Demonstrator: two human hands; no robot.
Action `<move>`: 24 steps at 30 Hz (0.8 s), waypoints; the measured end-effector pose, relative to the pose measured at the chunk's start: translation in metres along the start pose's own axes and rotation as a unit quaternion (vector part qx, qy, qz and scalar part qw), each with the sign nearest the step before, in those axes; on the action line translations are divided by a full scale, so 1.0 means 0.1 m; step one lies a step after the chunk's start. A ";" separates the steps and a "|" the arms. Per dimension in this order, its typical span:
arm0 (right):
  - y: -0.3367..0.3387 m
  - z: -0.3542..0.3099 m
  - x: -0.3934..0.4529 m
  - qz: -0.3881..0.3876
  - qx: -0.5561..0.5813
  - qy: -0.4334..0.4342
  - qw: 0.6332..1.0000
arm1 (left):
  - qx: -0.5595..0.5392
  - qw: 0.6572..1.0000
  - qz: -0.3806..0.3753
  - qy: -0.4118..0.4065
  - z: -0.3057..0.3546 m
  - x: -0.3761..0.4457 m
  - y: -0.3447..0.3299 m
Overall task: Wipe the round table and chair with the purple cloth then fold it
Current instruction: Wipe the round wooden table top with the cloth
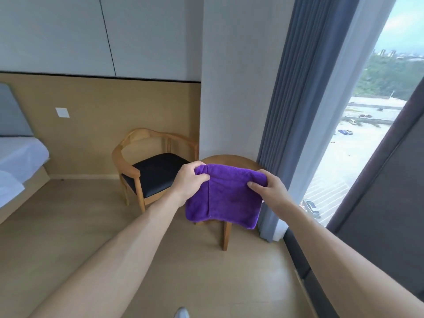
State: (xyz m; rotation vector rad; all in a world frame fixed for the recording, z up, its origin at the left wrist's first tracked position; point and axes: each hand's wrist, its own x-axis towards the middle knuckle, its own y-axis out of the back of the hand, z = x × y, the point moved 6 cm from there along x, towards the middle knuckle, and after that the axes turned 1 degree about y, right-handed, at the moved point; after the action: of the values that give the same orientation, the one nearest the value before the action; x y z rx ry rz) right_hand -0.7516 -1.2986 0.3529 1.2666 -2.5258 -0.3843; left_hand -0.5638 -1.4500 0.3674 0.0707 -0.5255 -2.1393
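The purple cloth [227, 198] hangs in the air in front of me, doubled over, with a seam running down its left part. My left hand [191, 180] pinches its upper left corner and my right hand [267, 191] pinches its upper right corner. Behind the cloth stands the round wooden table [231, 159]; only its far rim and one leg [226, 235] show. The wooden armchair [137, 154] with a black seat [158, 172] stands to the left of the table, against the wall.
A bed [16, 161] with white sheets lies at the far left. Grey curtains [296, 111] and a tall window [358, 134] run along the right. A white wall column [238, 88] rises behind the table. Wood floor [68, 226] spreads between bed and chair.
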 end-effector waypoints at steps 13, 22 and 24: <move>-0.12 1.19 2.28 0.073 -0.099 -0.068 0.990 | -0.028 0.991 -0.129 0.023 -1.13 2.74 -0.81; -0.39 2.20 3.17 0.046 -0.176 -0.141 0.973 | -0.012 0.985 -0.158 0.070 -2.06 3.64 -1.37; -0.43 2.48 3.31 0.042 -0.178 -0.145 0.972 | -0.001 0.986 -0.154 0.065 -2.27 3.76 -1.49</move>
State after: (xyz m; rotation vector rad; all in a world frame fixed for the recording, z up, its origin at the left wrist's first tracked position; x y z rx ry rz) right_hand -1.0014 -1.5654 0.1532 1.0239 -2.5693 -1.0175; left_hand -0.8461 -1.7516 0.1561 0.3054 -0.4592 -2.4160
